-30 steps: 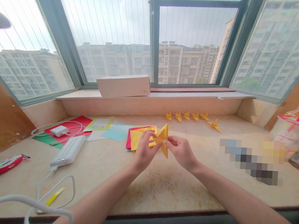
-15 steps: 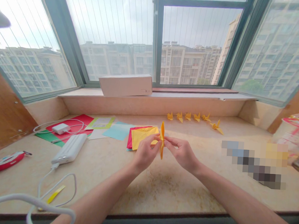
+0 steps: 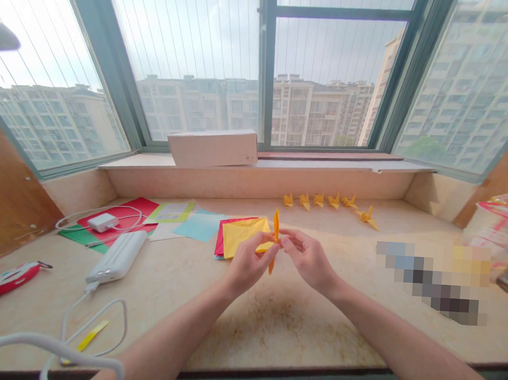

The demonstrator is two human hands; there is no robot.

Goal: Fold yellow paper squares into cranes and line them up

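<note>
A folded yellow paper piece (image 3: 277, 221) stands edge-on between my hands above the counter. My left hand (image 3: 252, 257) pinches it from the left with thumb and fingers. From the other side, the fingertips of my right hand (image 3: 304, 253) close on its middle; the exact grip is partly hidden. Just behind my left hand lies a stack of yellow paper sheets (image 3: 239, 235), with a red paper sheet (image 3: 220, 241) showing under its left edge. Several folded yellow paper cranes (image 3: 319, 200) stand in a row at the back, and one more crane (image 3: 367, 217) sits nearer on the right.
Left on the counter (image 3: 305, 331) are blue paper (image 3: 200, 224), red paper (image 3: 136, 208), a white charger (image 3: 103, 222), a power bank (image 3: 118, 256) with cables and a red-and-white tool (image 3: 11, 279). A white box (image 3: 213, 149) rests on the sill. A plastic cup (image 3: 495, 230) stands at right.
The folded yellow paper stays between both hands and has tilted slightly. My fingers have shifted a little around its middle. The whole view has moved slightly.
</note>
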